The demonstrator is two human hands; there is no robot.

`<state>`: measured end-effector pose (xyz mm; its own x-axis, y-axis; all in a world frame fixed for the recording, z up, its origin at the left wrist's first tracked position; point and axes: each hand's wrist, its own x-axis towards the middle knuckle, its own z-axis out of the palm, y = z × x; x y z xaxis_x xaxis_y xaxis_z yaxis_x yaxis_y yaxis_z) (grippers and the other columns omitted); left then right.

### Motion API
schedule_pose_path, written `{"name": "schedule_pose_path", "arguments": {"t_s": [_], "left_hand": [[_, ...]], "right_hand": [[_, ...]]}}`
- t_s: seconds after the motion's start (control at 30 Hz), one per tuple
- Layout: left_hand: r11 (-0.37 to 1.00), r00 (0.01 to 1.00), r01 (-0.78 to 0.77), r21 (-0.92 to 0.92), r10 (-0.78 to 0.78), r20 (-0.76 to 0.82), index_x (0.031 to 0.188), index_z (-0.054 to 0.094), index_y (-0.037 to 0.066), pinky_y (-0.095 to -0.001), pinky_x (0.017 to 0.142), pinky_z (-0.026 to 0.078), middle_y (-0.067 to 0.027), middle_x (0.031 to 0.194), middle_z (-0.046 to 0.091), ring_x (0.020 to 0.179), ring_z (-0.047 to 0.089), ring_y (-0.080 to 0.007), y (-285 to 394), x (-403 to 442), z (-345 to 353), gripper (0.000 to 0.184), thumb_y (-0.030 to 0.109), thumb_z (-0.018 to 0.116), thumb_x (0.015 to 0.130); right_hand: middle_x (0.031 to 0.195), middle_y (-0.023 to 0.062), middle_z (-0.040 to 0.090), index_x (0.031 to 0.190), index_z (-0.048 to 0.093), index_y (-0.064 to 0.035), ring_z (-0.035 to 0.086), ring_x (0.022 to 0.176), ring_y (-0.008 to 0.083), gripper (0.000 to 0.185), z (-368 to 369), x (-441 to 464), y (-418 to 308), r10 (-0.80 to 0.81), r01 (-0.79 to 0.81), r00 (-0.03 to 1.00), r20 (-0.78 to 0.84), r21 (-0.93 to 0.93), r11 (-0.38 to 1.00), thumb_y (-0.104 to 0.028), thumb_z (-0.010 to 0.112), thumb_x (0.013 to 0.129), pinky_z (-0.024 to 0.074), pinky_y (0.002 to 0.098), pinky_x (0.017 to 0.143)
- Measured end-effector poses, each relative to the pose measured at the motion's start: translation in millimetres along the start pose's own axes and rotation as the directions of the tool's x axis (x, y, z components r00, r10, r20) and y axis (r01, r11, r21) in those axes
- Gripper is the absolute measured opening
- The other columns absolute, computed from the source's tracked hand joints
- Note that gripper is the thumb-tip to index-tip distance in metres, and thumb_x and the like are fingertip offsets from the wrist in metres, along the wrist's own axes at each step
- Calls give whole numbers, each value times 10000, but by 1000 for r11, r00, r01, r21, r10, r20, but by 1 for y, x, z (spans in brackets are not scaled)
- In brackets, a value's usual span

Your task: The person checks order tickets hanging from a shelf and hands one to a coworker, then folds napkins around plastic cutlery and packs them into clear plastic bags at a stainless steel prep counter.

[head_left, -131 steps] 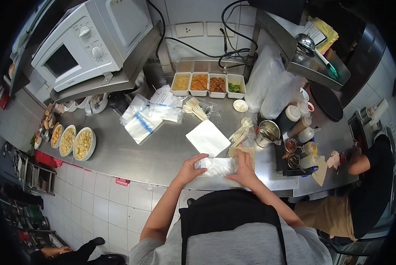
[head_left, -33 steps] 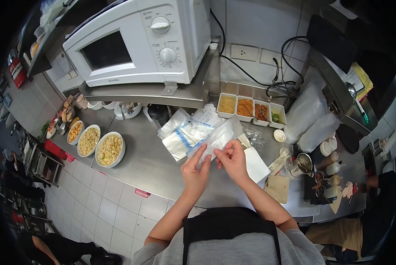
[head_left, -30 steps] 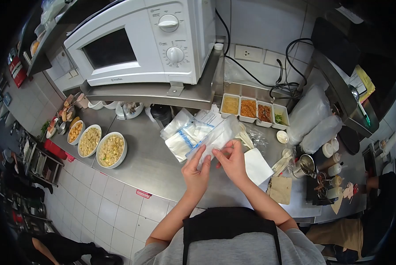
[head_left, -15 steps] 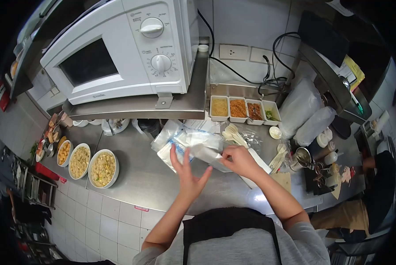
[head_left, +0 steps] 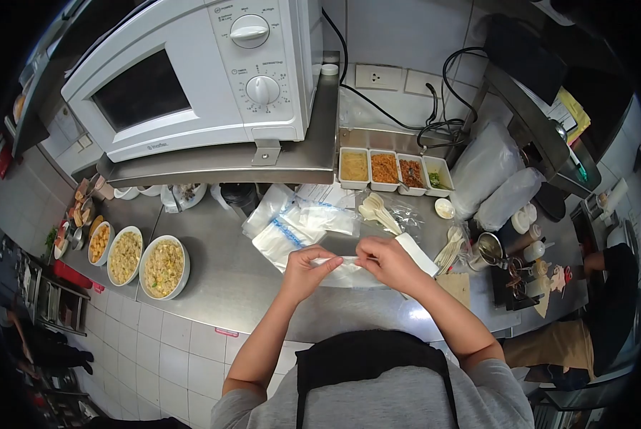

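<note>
Translucent plastic bag [head_left: 349, 276] is held above the steel tabletop [head_left: 217, 286], its edge pinched in the fingers of the left hand [head_left: 307, 272] and right hand [head_left: 390, 263]; uneven pulling could tear the thin film.

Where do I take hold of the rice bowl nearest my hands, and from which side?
I'd grip the right-hand rim and wall of the rice bowl, coming from the right over bare counter. It stands upright with that round rim exposed, while the next bowl crowds its left. The left hand is nearer, but it pinches thin plastic.
</note>
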<state>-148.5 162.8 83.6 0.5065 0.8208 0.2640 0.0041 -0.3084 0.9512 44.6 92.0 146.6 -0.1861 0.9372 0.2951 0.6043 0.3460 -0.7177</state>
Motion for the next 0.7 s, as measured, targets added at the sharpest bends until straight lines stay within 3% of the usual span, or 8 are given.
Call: {"name": "schedule_pose_path", "arguments": {"t_s": [0.03, 0.13, 0.23, 0.33, 0.43, 0.53, 0.63, 0.7], "left_hand": [[1000, 1000, 5, -3, -5, -7, 782, 695, 17, -231, 628, 440, -48, 730, 648, 680, 575, -93, 0, -1, 0, 102, 107, 738, 761], [1000, 1000, -11, -1, 11, -25, 785, 698, 20, -231, 618, 438, -47, 731, 650, 673, 577, -95, 4, -2, 0, 98, 108, 735, 764], [999, 999, -21, 50, 23, -39, 789, 699, 23, -234, 614, 440, -50, 729, 651, 668, 579, -96, 5, -4, 0, 95, 109, 732, 767], [995, 998, -56, 80, 59, -36, 789, 700, 23, -237, 614, 447, -55, 724, 649, 662, 581, -100, 5, -6, -1, 94, 109, 731, 767], [998, 1000, -31, 47, 32, -1, 777, 698, 19, -233, 600, 436, -55, 721, 643, 670, 576, -102, 7, -11, -1, 88, 95, 737, 761], [995, 999, 34, 96, -36, 24, 784, 697, 11, -230, 620, 446, -47, 730, 652, 684, 577, -95, -4, -15, -6, 90, 92, 733, 764], [981, 972, 195, 2, -193, -135, 791, 700, 7, -233, 667, 468, -51, 799, 680, 707, 596, -92, -47, -11, -21, 91, 97, 715, 782], [984, 924, 167, 58, -136, -357, 859, 699, 0, -232, 692, 469, -64, 827, 689, 747, 607, -103, -79, 1, -41, 112, 100, 677, 814]], "right_hand": [[730, 128, 560, 812, 605, -3, 567, 668, 289, 59, 3, 0, 4, -93, 93, 996, -16, -16, 996, -35, 641, 779, 437, 359, 593], [738, 130, 545, 883, 637, -17, 556, 680, 282, 93, 7, -2, 6, -127, 126, 991, -39, -24, 992, -41, 632, 794, 432, 360, 602], [718, 125, 530, 953, 655, -32, 544, 665, 283, 156, 7, -3, 0, -33, 33, 999, -6, -21, 999, -52, 629, 801, 431, 363, 600], [707, 120, 519, 972, 658, -35, 537, 651, 284, 174, 10, -4, 4, -56, 56, 998, 1, -27, 998, -72, 629, 805, 430, 355, 594], [811, 156, 565, 948, 659, -36, 573, 721, 335, 160, 11, -7, 11, 45, -36, 987, 157, -57, 998, -85, 610, 804, 453, 398, 649], [814, 158, 585, 913, 669, -31, 584, 726, 333, 166, 8, -12, 21, 193, -169, 931, 309, -103, 980, -141, 603, 808, 457, 400, 659], [828, 161, 618, 885, 678, -31, 606, 755, 319, 187, 3, -26, 55, 208, -148, 921, 329, -198, 969, -185, 598, 813, 468, 390, 687], [838, 165, 634, 906, 673, -27, 620, 781, 305, 215, -8, -41, 70, 263, -181, 889, 374, -241, 954, -206, 596, 816, 474, 385, 708]]}}
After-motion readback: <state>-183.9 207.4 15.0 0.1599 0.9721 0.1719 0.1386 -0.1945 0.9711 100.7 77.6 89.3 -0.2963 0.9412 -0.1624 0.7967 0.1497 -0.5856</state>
